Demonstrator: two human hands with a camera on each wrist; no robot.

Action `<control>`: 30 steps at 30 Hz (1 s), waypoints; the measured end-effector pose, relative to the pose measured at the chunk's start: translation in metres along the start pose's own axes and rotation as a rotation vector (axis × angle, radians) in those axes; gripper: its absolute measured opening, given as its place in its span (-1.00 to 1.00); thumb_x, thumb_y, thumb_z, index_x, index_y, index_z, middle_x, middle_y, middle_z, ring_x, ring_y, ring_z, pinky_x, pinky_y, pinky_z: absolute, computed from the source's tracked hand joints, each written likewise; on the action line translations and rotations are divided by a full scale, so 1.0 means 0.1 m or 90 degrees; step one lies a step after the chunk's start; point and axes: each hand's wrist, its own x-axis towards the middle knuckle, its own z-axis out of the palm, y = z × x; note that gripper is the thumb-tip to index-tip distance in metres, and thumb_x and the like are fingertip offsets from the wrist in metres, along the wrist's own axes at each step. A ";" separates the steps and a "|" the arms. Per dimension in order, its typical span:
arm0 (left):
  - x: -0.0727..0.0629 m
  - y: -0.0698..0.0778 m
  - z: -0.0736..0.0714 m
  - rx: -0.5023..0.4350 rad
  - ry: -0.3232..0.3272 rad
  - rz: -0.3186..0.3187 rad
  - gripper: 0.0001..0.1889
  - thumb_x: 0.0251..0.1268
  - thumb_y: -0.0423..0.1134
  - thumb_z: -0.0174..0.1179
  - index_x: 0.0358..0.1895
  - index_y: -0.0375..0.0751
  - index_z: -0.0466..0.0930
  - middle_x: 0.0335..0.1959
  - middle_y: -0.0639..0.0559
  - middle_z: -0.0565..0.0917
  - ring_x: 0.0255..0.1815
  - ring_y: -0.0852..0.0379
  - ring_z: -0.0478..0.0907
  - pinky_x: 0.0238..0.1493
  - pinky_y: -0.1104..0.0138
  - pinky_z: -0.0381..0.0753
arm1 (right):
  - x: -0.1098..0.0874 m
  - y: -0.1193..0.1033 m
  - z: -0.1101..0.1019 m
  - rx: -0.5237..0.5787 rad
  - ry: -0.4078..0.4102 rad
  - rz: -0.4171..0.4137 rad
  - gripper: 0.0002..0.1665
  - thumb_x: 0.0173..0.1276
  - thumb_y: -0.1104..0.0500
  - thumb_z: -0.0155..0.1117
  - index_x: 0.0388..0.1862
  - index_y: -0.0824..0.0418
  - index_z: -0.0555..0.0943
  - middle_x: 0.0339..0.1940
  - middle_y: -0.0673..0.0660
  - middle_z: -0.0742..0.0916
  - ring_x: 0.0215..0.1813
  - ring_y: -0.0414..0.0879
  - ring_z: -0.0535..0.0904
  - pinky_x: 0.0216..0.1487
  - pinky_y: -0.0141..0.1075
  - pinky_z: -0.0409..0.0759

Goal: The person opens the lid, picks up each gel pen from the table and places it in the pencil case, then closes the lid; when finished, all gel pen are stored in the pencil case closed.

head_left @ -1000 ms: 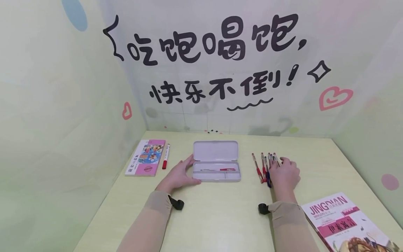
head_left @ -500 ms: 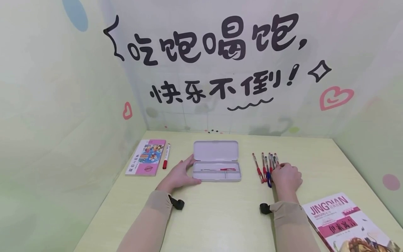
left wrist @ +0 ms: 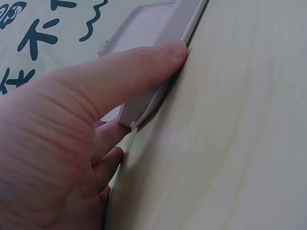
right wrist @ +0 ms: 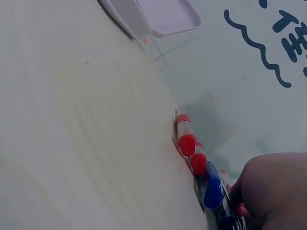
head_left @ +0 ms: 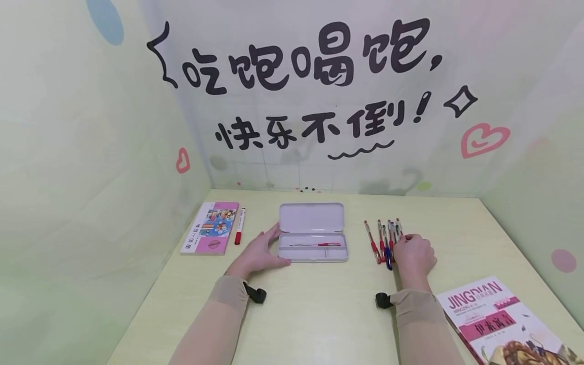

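A lidded pencil case (head_left: 337, 255) lies open near the middle of the table, with one red gel pen (head_left: 335, 244) in its rear compartment. My left hand (head_left: 260, 254) holds the case at its left end. In the left wrist view the thumb (left wrist: 139, 67) runs along the front wall while the fingers reach round the side. To the right, several gel pens lie side by side, including red ones (head_left: 375, 249) and a blue one (head_left: 388, 257). At the right edge of this row my right hand (head_left: 416, 257) pinches a pen with curled fingers; its fingertips are mostly hidden.
A pink and white book (head_left: 212, 228) and a red-capped marker (head_left: 240, 226) lie at the back left of the table. Another book (head_left: 506, 322) lies at the front right. Printed walls (head_left: 283, 172) enclose the table's back and sides.
My right hand has shifted slightly right and back from the pens, so more of the row shows. The left hand stays at the pencil case.
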 end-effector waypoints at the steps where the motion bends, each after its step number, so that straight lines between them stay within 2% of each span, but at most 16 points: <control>1: 0.00 0.00 0.00 0.000 0.000 0.000 0.40 -0.06 0.27 0.73 0.84 0.31 -0.03 0.72 0.30 0.42 0.87 -0.40 -0.06 0.81 -0.38 0.00 | 0.00 0.00 0.00 -0.001 0.000 0.000 -0.42 0.73 0.01 -0.07 0.34 0.45 0.59 0.28 0.59 0.64 0.28 0.54 0.56 0.29 0.38 0.54; 10: 0.02 -0.03 0.02 0.002 -0.001 -0.004 0.40 -0.06 0.28 0.73 0.84 0.30 -0.02 0.73 0.30 0.39 0.86 -0.41 -0.05 0.81 -0.38 0.03 | 0.00 -0.01 0.01 0.004 0.004 -0.005 -0.41 0.73 0.00 -0.07 0.37 0.42 0.59 0.28 0.58 0.63 0.28 0.53 0.56 0.27 0.39 0.55; 14: 0.01 -0.03 0.02 -0.001 0.001 -0.002 0.39 -0.06 0.28 0.73 0.84 0.33 -0.02 0.74 0.29 0.38 0.87 -0.39 -0.05 0.81 -0.38 0.02 | 0.00 -0.05 0.04 0.029 0.022 -0.031 -0.43 0.74 -0.01 -0.05 0.36 0.40 0.60 0.30 0.55 0.62 0.31 0.51 0.54 0.27 0.40 0.51; 23: 0.00 0.01 -0.01 -0.002 0.000 -0.009 0.40 -0.07 0.28 0.74 0.83 0.35 -0.03 0.72 0.32 0.41 0.87 -0.38 -0.07 0.82 -0.38 -0.02 | -0.12 -0.32 0.13 0.068 0.081 -0.175 -0.54 0.74 0.04 0.08 0.27 0.36 0.67 0.26 0.44 0.65 0.31 0.45 0.54 0.30 0.37 0.46; 28: -0.01 0.02 -0.01 -0.005 0.002 -0.006 0.39 -0.06 0.26 0.74 0.83 0.38 -0.03 0.72 0.32 0.41 0.87 -0.39 -0.07 0.81 -0.40 -0.01 | -0.23 -0.50 0.22 0.046 0.091 -0.266 -0.64 0.73 0.06 0.15 0.19 0.25 0.73 0.18 0.36 0.70 0.21 0.37 0.59 0.21 0.31 0.51; 29: -0.01 0.02 -0.01 -0.006 0.002 -0.004 0.39 -0.07 0.25 0.75 0.83 0.37 -0.03 0.71 0.31 0.42 0.87 -0.40 -0.06 0.80 -0.40 -0.01 | -0.26 -0.53 0.24 0.037 0.089 -0.281 -0.65 0.72 0.05 0.17 0.19 0.24 0.74 0.16 0.34 0.71 0.20 0.36 0.59 0.22 0.31 0.52; 30: -0.02 0.02 0.00 -0.005 0.002 -0.003 0.40 -0.07 0.24 0.75 0.83 0.36 -0.03 0.71 0.31 0.42 0.87 -0.40 -0.05 0.80 -0.40 0.00 | -0.28 -0.56 0.27 0.030 0.083 -0.295 -0.66 0.72 0.05 0.18 0.18 0.22 0.75 0.16 0.33 0.72 0.22 0.36 0.59 0.31 0.34 0.51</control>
